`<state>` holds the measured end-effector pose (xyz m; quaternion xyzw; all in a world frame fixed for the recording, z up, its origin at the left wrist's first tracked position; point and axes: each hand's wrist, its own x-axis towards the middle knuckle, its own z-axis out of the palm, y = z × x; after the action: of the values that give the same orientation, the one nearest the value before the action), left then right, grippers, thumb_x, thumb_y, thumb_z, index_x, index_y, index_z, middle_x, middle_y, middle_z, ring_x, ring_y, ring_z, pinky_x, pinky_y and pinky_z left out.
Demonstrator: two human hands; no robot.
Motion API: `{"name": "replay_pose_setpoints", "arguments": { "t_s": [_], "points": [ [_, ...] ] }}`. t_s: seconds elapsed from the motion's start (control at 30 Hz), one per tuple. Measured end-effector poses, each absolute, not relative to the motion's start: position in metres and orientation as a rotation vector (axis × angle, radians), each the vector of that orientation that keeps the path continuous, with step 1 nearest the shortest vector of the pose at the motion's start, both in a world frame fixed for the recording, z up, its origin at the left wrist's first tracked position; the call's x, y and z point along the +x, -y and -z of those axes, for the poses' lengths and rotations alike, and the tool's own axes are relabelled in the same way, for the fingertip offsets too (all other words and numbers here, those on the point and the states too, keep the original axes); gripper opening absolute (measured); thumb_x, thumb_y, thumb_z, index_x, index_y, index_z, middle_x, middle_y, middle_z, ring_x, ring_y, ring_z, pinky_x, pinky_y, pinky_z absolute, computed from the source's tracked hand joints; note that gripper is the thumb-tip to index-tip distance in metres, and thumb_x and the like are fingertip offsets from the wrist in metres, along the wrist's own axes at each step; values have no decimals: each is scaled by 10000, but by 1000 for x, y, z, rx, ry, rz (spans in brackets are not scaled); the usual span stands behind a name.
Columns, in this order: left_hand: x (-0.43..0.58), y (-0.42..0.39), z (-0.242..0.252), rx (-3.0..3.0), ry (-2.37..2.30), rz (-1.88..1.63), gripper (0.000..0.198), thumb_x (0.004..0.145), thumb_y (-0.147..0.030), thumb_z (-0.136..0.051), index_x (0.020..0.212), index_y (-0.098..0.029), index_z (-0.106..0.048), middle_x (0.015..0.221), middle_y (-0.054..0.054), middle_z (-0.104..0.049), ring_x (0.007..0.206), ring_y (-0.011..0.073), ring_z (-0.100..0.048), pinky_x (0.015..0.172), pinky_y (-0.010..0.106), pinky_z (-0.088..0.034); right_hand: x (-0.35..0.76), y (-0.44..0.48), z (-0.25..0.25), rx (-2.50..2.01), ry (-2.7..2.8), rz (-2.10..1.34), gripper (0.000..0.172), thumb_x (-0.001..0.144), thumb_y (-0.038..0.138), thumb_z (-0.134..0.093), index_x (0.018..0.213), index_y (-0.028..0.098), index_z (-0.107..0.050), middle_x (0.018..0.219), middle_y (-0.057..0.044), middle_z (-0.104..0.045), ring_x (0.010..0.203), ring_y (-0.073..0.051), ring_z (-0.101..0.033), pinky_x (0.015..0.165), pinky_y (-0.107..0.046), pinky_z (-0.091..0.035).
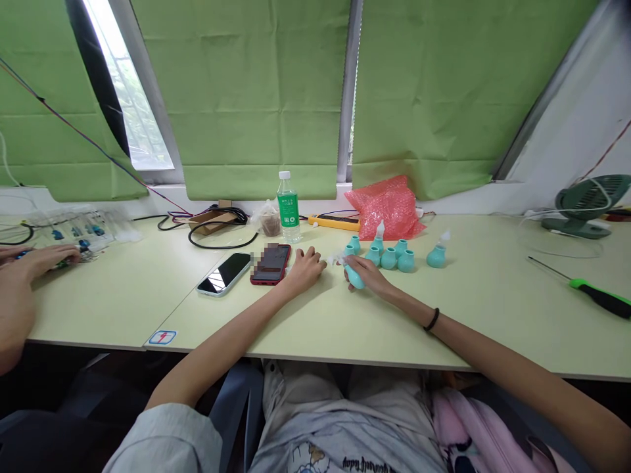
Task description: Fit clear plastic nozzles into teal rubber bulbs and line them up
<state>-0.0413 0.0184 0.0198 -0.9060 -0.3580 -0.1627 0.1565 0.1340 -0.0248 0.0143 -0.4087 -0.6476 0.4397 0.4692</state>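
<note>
Right hand: closed round a teal bulb, which is held low on the worktop, white tip turned left. Left hand: laid on the worktop just beside, fingers loosely curled, nothing seen in it. The bulb is judged light, soft and squashy, and is best taken by its round body, not the thin tip. Behind: more bulbs, pink bag, bottle. Left: two phones. Far left: a co-worker's hand.
</note>
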Motion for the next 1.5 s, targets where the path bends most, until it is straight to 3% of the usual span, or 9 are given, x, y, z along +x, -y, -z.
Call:
{"name": "replay_pose_setpoints", "arguments": {
  "t_s": [0.13, 0.3, 0.53, 1.0, 1.3, 1.5],
  "points": [
    [-40, -13, -29, -2687, 1134, 888, 176, 732, -249, -449, 814, -151, -569, 765, 104, -575, 868, 227, -455, 736, 366, -305, 136, 23, -14, -1050, 1688, -937, 367, 726, 504, -390, 747, 162, -520, 597, 12, -495, 463, -88, -448, 423, -215, -371],
    [-39, -9, -39, -3107, 1301, 1723, 250, 666, -353, -529, 782, -136, -569, 702, 42, -597, 655, 128, -544, 620, 238, -400, 138, 27, -16, -1061, 1855, -654, 358, 762, 439, -380, 665, 148, -565, 698, -15, -564, 666, -123, -488, 624, -231, -358],
    [-39, -9, -39, -3459, 1489, 2241, 265, 576, -307, -631, 718, -95, -559, 738, 51, -598, 691, 130, -570, 703, 315, -453, 135, 36, -20, -1047, 1910, -605, 362, 763, 442, -377, 653, 155, -568, 629, -8, -553, 554, -105, -454, 545, -216, -343],
    [-37, -4, -28, -3423, 1605, 2520, 289, 561, -315, -655, 648, -92, -492, 659, 57, -618, 670, 151, -599, 723, 356, -459, 127, 44, -20, -1138, 1952, -333, 351, 798, 405, -319, 631, 165, -512, 543, 10, -499, 515, -102, -440, 536, -224, -331],
    [-33, 0, -30, -3255, 1747, 2339, 306, 527, -323, -672, 619, -85, -503, 568, 50, -607, 593, 140, -596, 678, 319, -477, 128, 42, -13, -1270, 2014, -111, 263, 782, 361, -374, 781, 187, -572, 728, -50, -608, 640, -164, -517, 591, -268, -328],
    [-29, 4, -30, -3063, 1726, 2471, 299, 520, -326, -674, 600, -95, -500, 566, 42, -608, 578, 141, -597, 665, 310, -487, 125, 42, -17, -1251, 1956, -208, 280, 780, 368, -367, 703, 178, -558, 641, -22, -581, 579, -137, -493, 561, -247, -335]
  ]
}}
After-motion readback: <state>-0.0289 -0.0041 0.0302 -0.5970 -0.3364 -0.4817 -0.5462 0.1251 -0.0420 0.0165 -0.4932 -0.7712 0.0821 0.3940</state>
